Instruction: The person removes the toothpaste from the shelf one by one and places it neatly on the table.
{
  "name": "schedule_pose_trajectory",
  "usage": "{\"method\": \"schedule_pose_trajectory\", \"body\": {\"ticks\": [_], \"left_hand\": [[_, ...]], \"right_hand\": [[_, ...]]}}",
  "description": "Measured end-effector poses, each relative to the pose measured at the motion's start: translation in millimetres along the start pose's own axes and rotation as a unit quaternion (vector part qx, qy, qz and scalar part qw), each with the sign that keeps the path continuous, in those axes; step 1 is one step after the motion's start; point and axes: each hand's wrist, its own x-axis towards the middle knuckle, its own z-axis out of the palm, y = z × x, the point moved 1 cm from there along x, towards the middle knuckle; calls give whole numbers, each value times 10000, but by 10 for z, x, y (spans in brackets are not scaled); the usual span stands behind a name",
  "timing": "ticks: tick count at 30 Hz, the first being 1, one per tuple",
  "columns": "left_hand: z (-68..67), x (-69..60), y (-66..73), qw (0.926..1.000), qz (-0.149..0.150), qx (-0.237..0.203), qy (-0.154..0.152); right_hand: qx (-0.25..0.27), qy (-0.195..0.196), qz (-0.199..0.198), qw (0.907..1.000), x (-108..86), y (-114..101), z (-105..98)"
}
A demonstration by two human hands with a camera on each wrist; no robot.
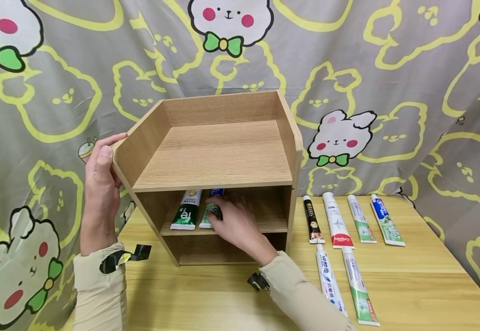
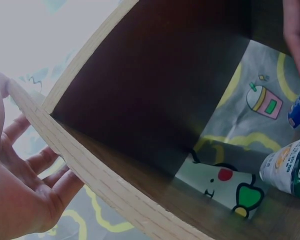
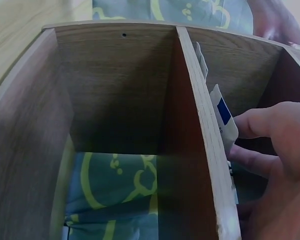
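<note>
My left hand (image 1: 102, 186) grips the upper left edge of a wooden shelf unit (image 1: 219, 151), thumb on the edge, other fingers outside the side panel. My right hand (image 1: 240, 223) reaches into the middle compartment and pinches a blue and green toothpaste tube (image 1: 208, 217) lying on that shelf. To its left lies a green and white tube (image 1: 187, 211). In the right wrist view, the thumb and a finger of the right hand (image 3: 280, 155) touch a tube's flat end (image 3: 225, 120); another tube end (image 3: 201, 62) shows beside it. My other right fingertips are hidden.
On the table (image 1: 421, 285), right of the unit, several toothpaste tubes lie in two rows, among them a black one (image 1: 313, 220) and a red and white one (image 1: 337, 220). A patterned curtain (image 1: 347, 69) hangs behind. The unit's lower compartment (image 1: 215, 250) is open at the front.
</note>
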Motion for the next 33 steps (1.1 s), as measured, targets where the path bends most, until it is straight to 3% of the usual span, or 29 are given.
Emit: {"method": "schedule_pose_trajectory", "body": {"ticks": [7,15,28,33], "left_hand": [[-2,-8,-1,10000,-16,-30,20],[-3,-4,-9,10000,-54,-11,-34],[-12,-13,-6,10000,-36,-22,1],[-10,-9,-3,10000,-17,23,-21]], "right_hand": [[575,-480,330,9966,91,-52,13],[1082,-733,605,9896,104,-40,-3],[1732,-490,700,9812,21,71,-108],[2279,-496,758,9695,-25,140,-120]]}}
